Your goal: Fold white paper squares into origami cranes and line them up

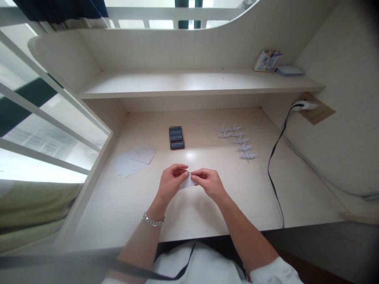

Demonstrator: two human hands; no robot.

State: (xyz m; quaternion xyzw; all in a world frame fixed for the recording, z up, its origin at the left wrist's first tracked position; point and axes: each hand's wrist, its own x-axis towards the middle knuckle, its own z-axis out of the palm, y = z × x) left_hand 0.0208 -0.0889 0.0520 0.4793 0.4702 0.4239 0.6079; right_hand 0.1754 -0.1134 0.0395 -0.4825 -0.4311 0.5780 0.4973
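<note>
Both hands meet over the middle of the pale wooden desk (124, 205), pinching one small folded piece of pale lilac paper (187, 183). My left hand (171, 182) grips its left side with fingers curled, a silver chain bracelet on the wrist. My right hand (207, 182) pinches the right side between thumb and fingers. A loose stack of flat square paper sheets (134, 159) lies to the left. Several finished paper cranes (238, 140) sit in a line at the back right.
A small dark box (177, 137) stands behind my hands. A black cable (274, 165) runs from a wall socket (308, 105) across the desk's right side. The shelf above holds a colourful card pack (267, 60) and a blue pad (288, 70).
</note>
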